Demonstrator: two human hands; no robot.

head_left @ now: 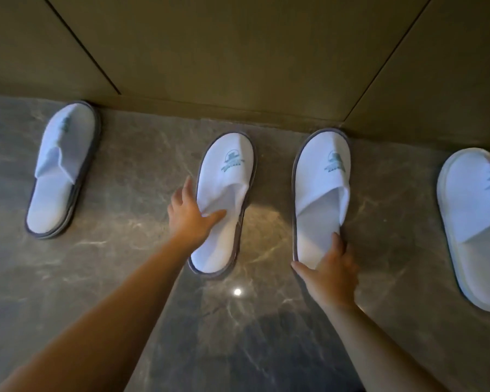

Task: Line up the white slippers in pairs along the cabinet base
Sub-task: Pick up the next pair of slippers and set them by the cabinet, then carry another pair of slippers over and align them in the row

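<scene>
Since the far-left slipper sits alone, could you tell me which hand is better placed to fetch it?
Probably the left hand: it rests on the second slipper, next to the far-left slipper. The right hand holds the third slipper, farther away.

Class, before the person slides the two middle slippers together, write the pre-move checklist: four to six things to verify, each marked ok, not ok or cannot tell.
1. Left hand on the left-middle slipper: ok, fingers lie on its strap edge.
2. Right hand on the right-middle slipper: ok, it grips the heel.
3. Floor between the two middle slippers free of obstacles: ok.
4. Both toes point at the cabinet base: ok.
5. The middle slippers sit close as a pair: not ok, a wide gap separates them.
6. Far-left slipper and far-right slipper paired: not ok, each lies alone.
</scene>
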